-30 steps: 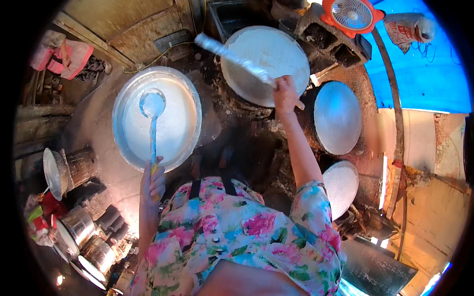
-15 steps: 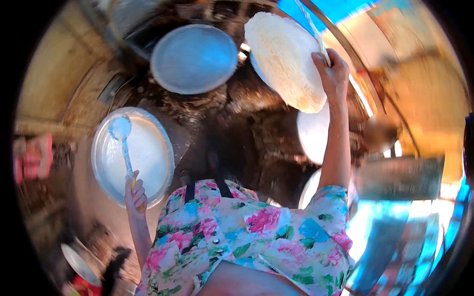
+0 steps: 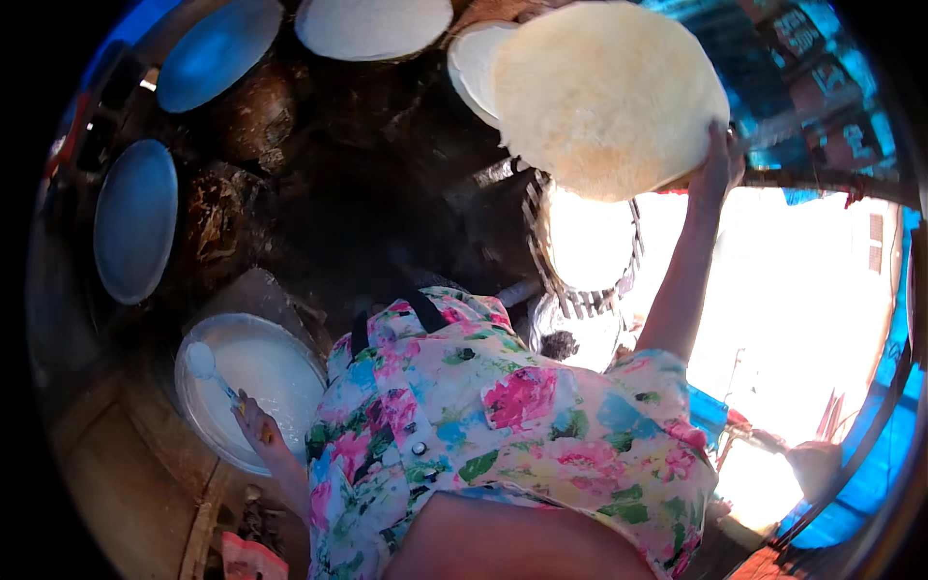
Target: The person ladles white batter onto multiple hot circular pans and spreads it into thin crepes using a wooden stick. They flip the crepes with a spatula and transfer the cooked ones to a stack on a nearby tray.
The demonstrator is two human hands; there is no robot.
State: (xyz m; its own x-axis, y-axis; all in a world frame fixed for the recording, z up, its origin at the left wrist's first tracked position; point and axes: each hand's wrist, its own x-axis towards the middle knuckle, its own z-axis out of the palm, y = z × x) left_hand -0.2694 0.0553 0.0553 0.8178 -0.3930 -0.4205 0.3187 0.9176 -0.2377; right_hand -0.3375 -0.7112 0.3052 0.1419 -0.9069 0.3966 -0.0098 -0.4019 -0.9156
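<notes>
In my left hand (image 3: pixel 259 425) is a ladle (image 3: pixel 202 362), its round bowl raised over a wide metal basin (image 3: pixel 184 387) of white liquid batter. My fingers are closed about its handle. Out at the far right, my right hand (image 3: pixel 718 162) meets the edge of a large, thin, round flatbread (image 3: pixel 609 97), pale with light brown patches. A stick showed in this hand half a second ago; now the sheet and hand hide it. Beneath the flatbread stands a woven basket (image 3: pixel 535 227), its inside overexposed.
Two round bluish metal lids (image 3: pixel 135 222) lie at the left over dark, sooty stove walls (image 3: pixel 217 217). Farther off are a round white-topped pan (image 3: pixel 372 24) and a pale round surface (image 3: pixel 474 72), partly covered by the flatbread. Bright daylight (image 3: pixel 773 280) fills the right side.
My view has swung to the right. The flatbread has gone from above the stoves to over the basket. The ladle remains above the basin in my left hand.
</notes>
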